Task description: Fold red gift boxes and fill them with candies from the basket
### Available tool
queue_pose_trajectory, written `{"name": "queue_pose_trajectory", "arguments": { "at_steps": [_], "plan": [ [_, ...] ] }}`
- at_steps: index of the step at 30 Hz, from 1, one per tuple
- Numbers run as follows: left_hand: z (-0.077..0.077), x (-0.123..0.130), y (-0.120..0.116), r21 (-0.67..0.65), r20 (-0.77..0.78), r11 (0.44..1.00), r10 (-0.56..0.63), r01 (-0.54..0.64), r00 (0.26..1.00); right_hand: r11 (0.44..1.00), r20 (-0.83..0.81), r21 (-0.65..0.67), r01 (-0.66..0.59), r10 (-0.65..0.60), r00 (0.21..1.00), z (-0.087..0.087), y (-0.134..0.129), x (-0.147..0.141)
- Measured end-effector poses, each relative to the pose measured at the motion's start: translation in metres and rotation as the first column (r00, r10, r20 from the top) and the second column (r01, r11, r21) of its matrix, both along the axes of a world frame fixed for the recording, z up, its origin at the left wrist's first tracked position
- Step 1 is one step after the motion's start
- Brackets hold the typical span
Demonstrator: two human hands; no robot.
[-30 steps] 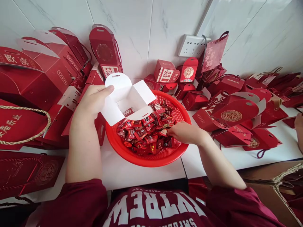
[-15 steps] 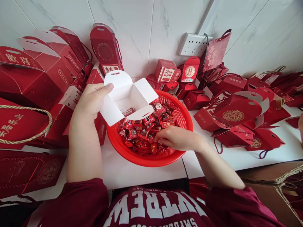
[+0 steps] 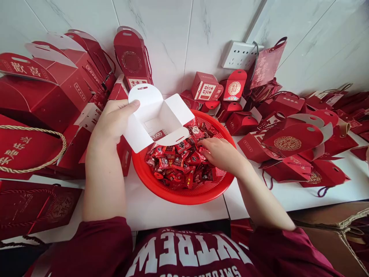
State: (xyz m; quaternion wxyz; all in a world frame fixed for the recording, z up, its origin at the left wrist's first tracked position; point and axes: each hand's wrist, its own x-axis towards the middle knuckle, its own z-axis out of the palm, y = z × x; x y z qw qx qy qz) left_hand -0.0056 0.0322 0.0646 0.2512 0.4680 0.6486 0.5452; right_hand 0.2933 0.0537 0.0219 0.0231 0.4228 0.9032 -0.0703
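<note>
One red basket point(image 3: 184, 199), white table point(image 3: 175, 214), tiled wall point(image 3: 164, 23)

A maroon, short-sleeved shirt point(image 3: 95, 246) bears big white block letters point(image 3: 184, 250) and smaller white lettering point(image 3: 219, 271).

Looks like an indoor gift-box work area, hard to pin down as home or shop, with red boxes point(image 3: 288, 143) left and right on a white counter point(image 3: 144, 207) below marbled wall tiles point(image 3: 163, 23).
</note>
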Motion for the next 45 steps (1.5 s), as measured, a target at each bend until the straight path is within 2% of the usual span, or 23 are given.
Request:
{"name": "queue_pose_trajectory", "arguments": {
  "at_steps": [4,8,12,16,19,22,24,26,28,29,30,31,32,34,36,38,40,42,44,45],
  "plan": [
    [-0.004,-0.003,0.002,-0.02,0.013,0.998,-0.058,0.059,0.998,0.993,-0.102,-0.028,-0.118,0.114,0.988,-0.004,-0.001,-0.008],
    [-0.004,-0.001,0.002,-0.015,0.006,0.998,-0.057,0.057,0.998,0.967,-0.036,-0.113,-0.228,0.225,0.974,-0.009,-0.002,-0.014],
    [0.0,0.004,0.0,-0.01,0.025,0.997,-0.073,0.073,0.997,0.958,0.032,-0.209,-0.198,0.209,0.977,-0.017,-0.002,-0.014],
    [0.0,0.005,0.0,-0.023,0.014,0.993,-0.118,0.119,0.993,0.931,0.026,-0.275,-0.241,0.258,0.966,-0.02,-0.001,-0.011],
    [-0.003,0.003,0.001,-0.05,-0.002,0.988,-0.144,0.144,0.99,0.908,-0.054,-0.33,-0.257,0.253,0.966,-0.02,0.002,-0.006],
    [-0.007,0.001,0.003,-0.084,-0.023,0.983,-0.163,0.161,0.986,0.898,-0.261,-0.385,-0.212,0.114,0.958,-0.019,0.006,0.003],
    [-0.01,0.0,0.007,-0.096,-0.048,0.981,-0.174,0.169,0.984,0.847,-0.473,-0.481,-0.226,-0.033,0.88,-0.018,0.007,0.011],
    [-0.015,0.001,0.012,-0.098,-0.077,0.98,-0.181,0.173,0.98,0.737,-0.648,-0.593,-0.326,-0.195,0.737,-0.018,0.006,0.017],
    [-0.02,0.002,0.019,-0.098,-0.095,0.98,-0.181,0.172,0.979,0.62,-0.739,-0.637,-0.458,-0.319,0.594,-0.016,0.004,0.021],
    [-0.022,0.003,0.021,-0.103,-0.137,0.982,-0.17,0.156,0.976,0.59,-0.766,-0.628,-0.507,-0.357,0.534,-0.014,0.003,0.022],
    [-0.023,0.004,0.023,-0.108,-0.216,0.987,-0.141,0.12,0.966,0.587,-0.791,-0.606,-0.537,-0.375,0.483,-0.011,0.001,0.023],
    [-0.023,0.006,0.024,-0.103,-0.328,0.993,-0.094,0.063,0.94,0.61,-0.819,-0.571,-0.55,-0.372,0.438,-0.007,-0.001,0.023],
    [-0.021,0.008,0.023,-0.077,-0.45,0.997,-0.03,-0.005,0.892,0.655,-0.849,-0.524,-0.544,-0.347,0.399,-0.003,-0.003,0.023],
    [-0.015,0.015,0.016,0.035,-0.635,0.993,0.108,-0.111,0.765,0.802,-0.905,-0.383,-0.459,-0.225,0.362,0.008,-0.008,0.022],
    [-0.005,0.026,0.004,0.182,-0.675,0.977,0.206,-0.11,0.708,0.938,-0.918,-0.187,-0.293,-0.06,0.392,0.018,-0.014,0.021],
    [0.005,0.042,-0.011,0.299,-0.656,0.954,0.212,-0.009,0.724,0.987,-0.886,-0.036,-0.159,0.042,0.462,0.027,-0.02,0.02],
    [0.012,0.06,-0.024,0.324,-0.607,0.932,0.071,0.165,0.792,0.992,-0.864,-0.005,-0.124,0.058,0.5,0.035,-0.023,0.019],
    [0.016,0.076,-0.034,0.246,-0.493,0.905,-0.19,0.346,0.849,0.986,-0.871,-0.031,-0.161,0.053,0.489,0.042,-0.025,0.017],
    [0.015,0.086,-0.039,0.127,-0.283,0.855,-0.454,0.502,0.845,0.975,-0.897,-0.012,-0.223,0.088,0.432,0.048,-0.025,0.016],
    [0.013,0.089,-0.039,0.067,-0.152,0.815,-0.562,0.576,0.813,0.965,-0.909,0.021,-0.262,0.127,0.398,0.05,-0.024,0.014]
  ]
}}
